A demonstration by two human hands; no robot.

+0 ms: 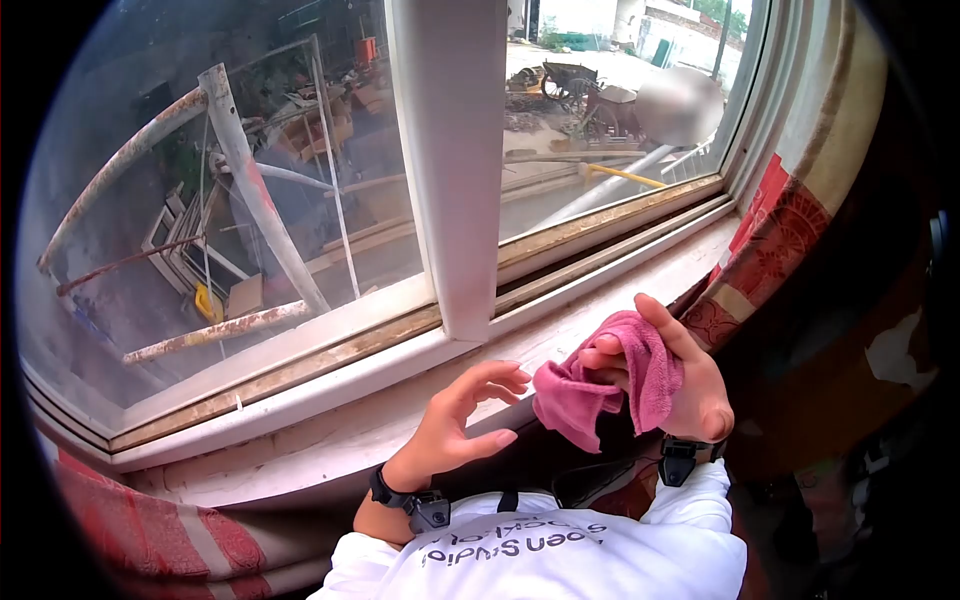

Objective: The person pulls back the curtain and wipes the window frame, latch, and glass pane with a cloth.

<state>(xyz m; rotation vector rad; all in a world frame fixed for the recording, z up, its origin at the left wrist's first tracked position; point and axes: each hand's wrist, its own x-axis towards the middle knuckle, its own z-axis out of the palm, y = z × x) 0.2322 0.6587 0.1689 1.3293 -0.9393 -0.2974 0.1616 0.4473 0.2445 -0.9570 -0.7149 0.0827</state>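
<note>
Cloth point(655, 385) hangs clasped in fingers of the right hand point(702, 388) (left hand point(452, 420): fingers apart).

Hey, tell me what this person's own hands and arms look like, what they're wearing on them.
Both hands, left and right, are bare, with no gloves. Each wrist has a dark strap carrying a small, boxy dark device. The sleeves are plain white, matching a shirt with dark lettering.
</note>
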